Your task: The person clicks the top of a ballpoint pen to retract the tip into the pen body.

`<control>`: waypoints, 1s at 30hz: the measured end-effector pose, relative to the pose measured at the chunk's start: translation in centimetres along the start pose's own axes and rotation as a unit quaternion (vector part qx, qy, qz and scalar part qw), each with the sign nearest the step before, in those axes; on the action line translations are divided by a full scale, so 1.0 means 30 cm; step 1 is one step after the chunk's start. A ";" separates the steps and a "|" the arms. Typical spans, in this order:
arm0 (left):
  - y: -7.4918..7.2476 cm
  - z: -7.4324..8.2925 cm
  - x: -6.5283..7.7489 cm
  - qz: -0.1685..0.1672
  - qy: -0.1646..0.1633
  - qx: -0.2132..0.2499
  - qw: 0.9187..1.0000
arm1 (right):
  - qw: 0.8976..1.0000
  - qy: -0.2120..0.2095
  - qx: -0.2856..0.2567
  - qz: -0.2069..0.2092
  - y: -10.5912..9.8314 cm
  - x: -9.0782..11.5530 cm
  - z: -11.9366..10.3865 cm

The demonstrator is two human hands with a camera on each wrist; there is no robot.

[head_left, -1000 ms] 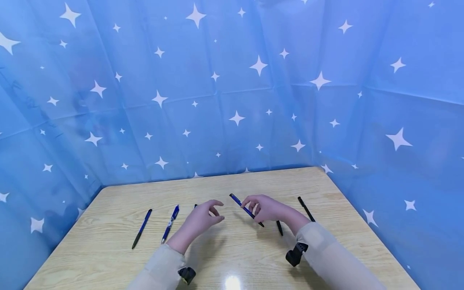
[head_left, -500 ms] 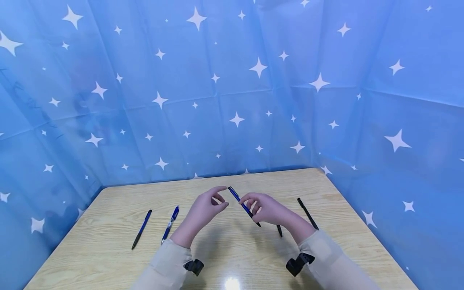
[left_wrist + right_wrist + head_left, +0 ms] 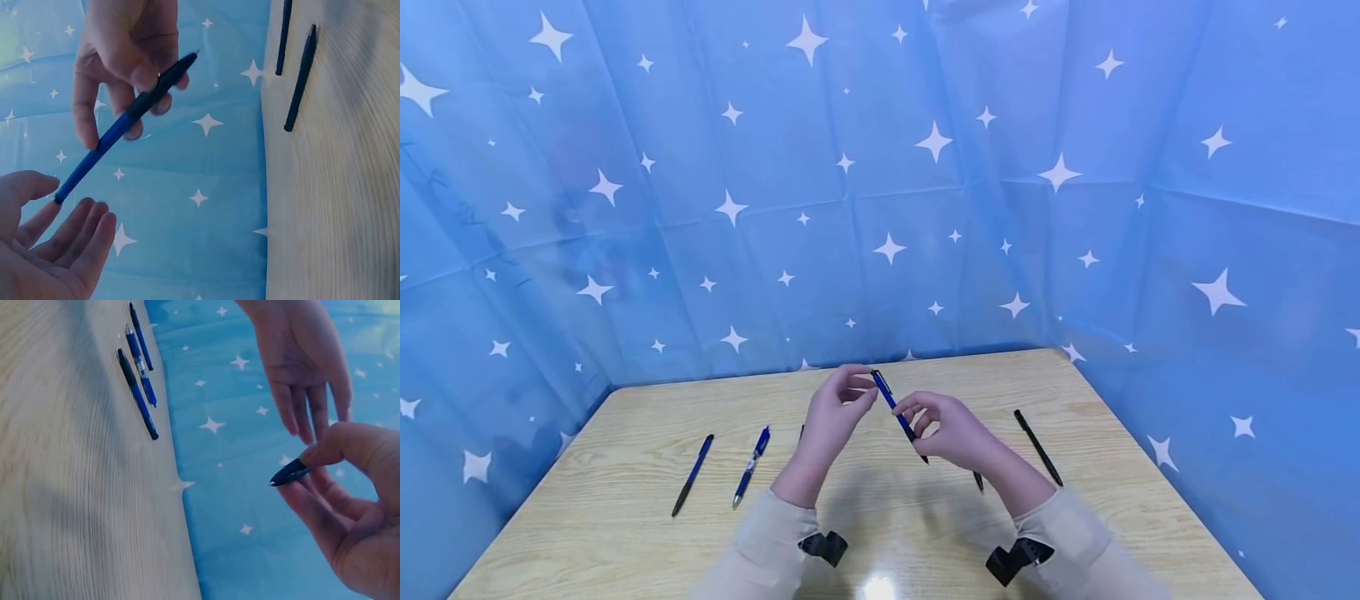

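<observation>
A blue ballpoint pen (image 3: 892, 403) with a black grip is held aslant above the table by my right hand (image 3: 951, 429). The thumb and fingers pinch it around the grip, as the left wrist view shows, with the pen's tip (image 3: 192, 57) pointing away from my left hand. My left hand (image 3: 835, 408) is at the other end, its fingers loosely bent. One fingertip (image 3: 53, 209) meets the pen's end there, with the thumb (image 3: 47, 182) right beside it. In the right wrist view only the dark front of the pen (image 3: 289, 473) shows; my right thumb covers more of it.
On the wooden table (image 3: 625, 550), two blue pens (image 3: 693, 475) (image 3: 751, 467) lie at left. Another blue pen (image 3: 139, 394) is mostly hidden behind my left hand in the head view. Two black pens (image 3: 1037, 447) (image 3: 978, 481) lie at right. A starry blue curtain (image 3: 880, 183) surrounds the table.
My left hand has moved up and right until a fingertip meets the pen's end. My right hand has raised the pen slightly and tilted it steeper.
</observation>
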State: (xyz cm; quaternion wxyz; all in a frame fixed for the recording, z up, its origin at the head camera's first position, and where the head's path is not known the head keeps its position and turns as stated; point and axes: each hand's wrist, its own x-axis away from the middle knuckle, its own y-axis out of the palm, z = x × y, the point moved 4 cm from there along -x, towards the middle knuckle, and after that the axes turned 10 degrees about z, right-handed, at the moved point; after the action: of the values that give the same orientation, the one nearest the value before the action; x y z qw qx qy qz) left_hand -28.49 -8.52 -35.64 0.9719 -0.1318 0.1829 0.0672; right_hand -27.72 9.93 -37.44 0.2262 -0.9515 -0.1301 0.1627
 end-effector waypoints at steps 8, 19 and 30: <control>0.030 0.016 0.000 0.024 -0.045 0.125 0.991 | 0.999 -0.010 -0.039 0.024 0.018 0.012 -0.009; 0.048 0.051 0.011 0.041 -0.057 0.221 0.973 | 0.995 -0.023 -0.067 0.064 0.030 0.014 -0.037; 0.035 0.077 0.012 0.063 -0.045 0.224 0.972 | 0.992 0.009 -0.088 0.086 0.041 0.026 -0.087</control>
State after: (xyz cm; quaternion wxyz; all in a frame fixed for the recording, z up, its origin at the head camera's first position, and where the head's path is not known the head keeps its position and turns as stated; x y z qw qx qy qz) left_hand -27.55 -6.83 -33.95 0.9778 0.1038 0.1572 0.0912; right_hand -25.84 8.11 -36.00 0.1280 -0.9768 -0.0593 0.1610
